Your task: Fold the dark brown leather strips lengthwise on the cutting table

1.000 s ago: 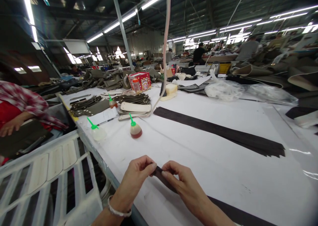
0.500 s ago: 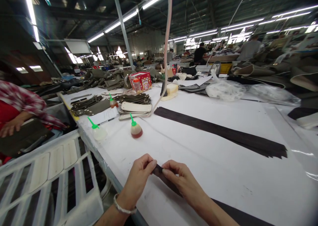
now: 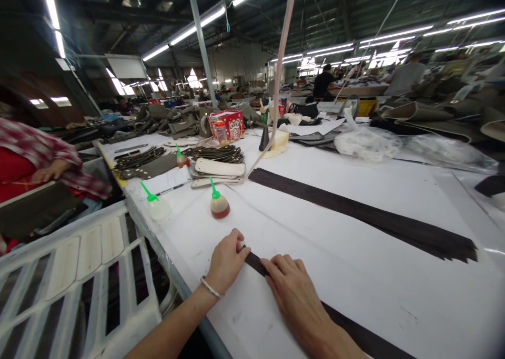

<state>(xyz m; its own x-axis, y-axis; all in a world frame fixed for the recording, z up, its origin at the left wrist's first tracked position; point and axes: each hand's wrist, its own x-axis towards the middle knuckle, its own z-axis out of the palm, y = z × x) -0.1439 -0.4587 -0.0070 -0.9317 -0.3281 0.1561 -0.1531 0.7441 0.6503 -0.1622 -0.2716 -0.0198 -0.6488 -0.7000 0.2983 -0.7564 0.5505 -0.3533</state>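
Observation:
My left hand (image 3: 228, 262), with a bracelet at the wrist, pinches the far end of a long dark brown strip (image 3: 355, 327) between thumb and fingers. Further along the same strip, my right hand (image 3: 292, 290) is closed over it, fingers bent together and pressing at the tabletop. The strip runs under my right hand toward the lower right and leaves the view. A flat stack of similar dark strips (image 3: 355, 212) lies beyond my hands, its right end jagged. Just ahead of my left hand stands a squeeze bottle (image 3: 220, 206) with a green nozzle and reddish-brown liquid.
On the white table (image 3: 394, 296) are a second green-nozzled bottle (image 3: 158, 206), a notepad (image 3: 168, 181), pale leather pieces (image 3: 221, 168) and plastic bags (image 3: 366, 143). A white slatted rack (image 3: 130, 264) stands at left, near a co-worker's hand (image 3: 51, 171). A pinkish hose (image 3: 278, 75) hangs down.
My hands have moved apart along the strip. The right hand has turned flatter and lowered onto it, while the left still pinches the end. The view has shifted slightly left.

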